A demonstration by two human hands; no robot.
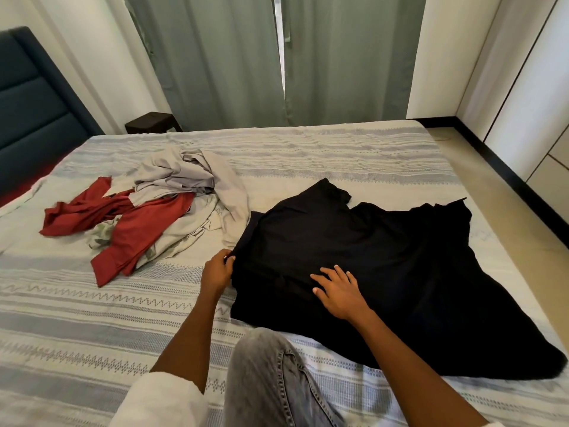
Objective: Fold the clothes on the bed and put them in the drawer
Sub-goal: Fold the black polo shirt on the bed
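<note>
Two hands work on a black garment (385, 266) spread over the striped bedcover (92, 318). The left hand (217, 271) has its fingers curled round the garment's left edge, pinching a fold of the dark cloth just under its fingertips (229, 258). The right hand (337, 289) lies flat on the cloth with its fingers straight and spread wide, palm down, holding nothing. The black fabric runs out beyond those spread fingers toward the far side of the bed (308, 140) and to their right, where it reaches the mattress edge; more of it passes beneath the right forearm toward the person. Both hands touch the same garment, the left at its border and the right well inside it.

Off to the left of the left hand's fingers, apart from them, is a loose heap of unfolded clothes: a red garment (129, 229) nearest, a grey one (184, 177) crumpled behind and partly over it, and a pale patterned piece (101, 237) showing underneath. The heap's right fringe lies just beside the black garment's upper left edge. Below the hands, a knee in grey jeans (268, 380) rests on the bedcover. Green curtains (215, 57) hang beyond the bed
</note>
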